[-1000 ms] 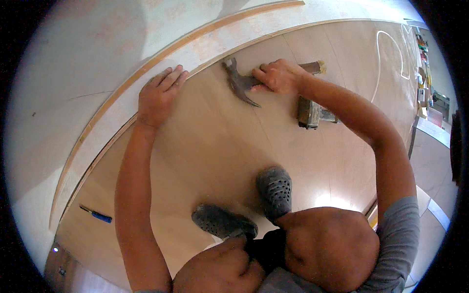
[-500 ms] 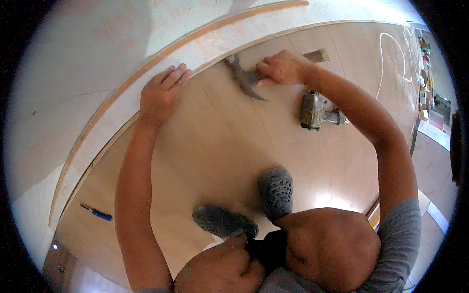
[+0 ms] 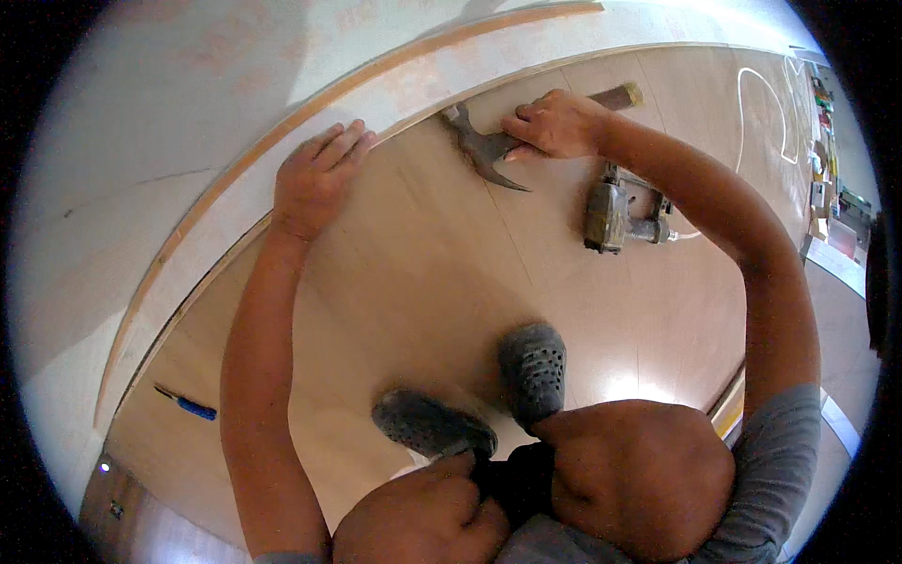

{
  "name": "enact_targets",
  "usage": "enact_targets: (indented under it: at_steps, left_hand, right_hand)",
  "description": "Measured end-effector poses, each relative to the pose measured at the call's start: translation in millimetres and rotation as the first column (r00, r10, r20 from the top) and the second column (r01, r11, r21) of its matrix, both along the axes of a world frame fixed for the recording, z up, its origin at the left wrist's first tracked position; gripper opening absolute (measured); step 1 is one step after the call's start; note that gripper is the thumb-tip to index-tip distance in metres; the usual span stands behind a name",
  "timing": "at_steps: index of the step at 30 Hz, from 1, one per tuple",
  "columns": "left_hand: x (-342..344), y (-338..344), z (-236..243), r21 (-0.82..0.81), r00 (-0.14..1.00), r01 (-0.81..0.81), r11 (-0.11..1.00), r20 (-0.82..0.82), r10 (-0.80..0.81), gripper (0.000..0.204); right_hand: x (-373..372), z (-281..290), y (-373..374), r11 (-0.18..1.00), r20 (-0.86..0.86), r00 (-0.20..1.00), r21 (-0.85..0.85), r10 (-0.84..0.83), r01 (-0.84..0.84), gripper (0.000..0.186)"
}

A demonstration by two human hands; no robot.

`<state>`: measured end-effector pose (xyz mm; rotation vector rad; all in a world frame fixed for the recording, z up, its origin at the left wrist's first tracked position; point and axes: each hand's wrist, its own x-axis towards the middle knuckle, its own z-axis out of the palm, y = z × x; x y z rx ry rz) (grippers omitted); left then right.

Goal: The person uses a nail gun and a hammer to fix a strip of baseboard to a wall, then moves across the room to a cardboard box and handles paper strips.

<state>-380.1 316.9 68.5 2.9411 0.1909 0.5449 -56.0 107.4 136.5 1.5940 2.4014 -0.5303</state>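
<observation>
your right hand (image 3: pixel 559 124), one o'clock: closed, gripping a claw hammer (image 3: pixel 481 148) high on its handle, near the head.

hammer, twelve o'clock, above or on the floor (image 3: pixel 404 282) (contact unclear): head out toward nine from your fist, butt toward two. likely stiff, head-heavy, hardly fragile; the worn-looking handle may slip if dusty. your present hold should favour control; nearer the butt would give more leverage.

your left hand (image 3: pixel 321 180), ten o'clock: open, fingers extended along the pale band (image 3: pixel 413 89) at the wall's foot, gripping nothing visible.

thin orange-brown strip (image 3: pixel 348 73), above that band: long, probably light and bendable.

nail gun (image 3: pixel 606 216), two o'clock: lying on the floor, probably heavy.

blue-handled tool (image 3: pixel 195 408), eight o'clock: slim, lying near the wall.
</observation>
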Motion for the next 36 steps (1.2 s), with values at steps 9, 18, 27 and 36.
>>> enact_targets:
  at_steps: [9,18,27,36]
  left_hand:
    - [0.2,-1.5,1.1,-0.021,1.0,0.008,1.0,-0.012,-0.008,0.048]
    - [-0.9,1.4,-3.4,-0.021,1.0,0.016,1.0,-0.011,-0.017,0.046]
    - [4.8,-1.8,-1.2,0.024,0.998,0.002,1.0,0.062,-0.003,0.038]
    - [-3.4,-6.8,-1.3,0.013,1.0,-0.011,1.0,-0.007,0.012,0.041]
  right_hand:
    - [8.2,-1.6,-3.0,0.997,-0.018,0.997,0.028,0.078,-0.078,0.052]
    - [-6.8,-4.2,-8.7,0.988,-0.033,0.995,0.13,0.093,-0.088,0.046]
    - [-12.7,-3.1,-17.8,0.995,0.033,0.997,0.076,-0.063,0.06,0.039]
    - [-66.6,25.5,-54.1,0.983,0.063,0.988,-0.114,-0.139,0.146,0.032]
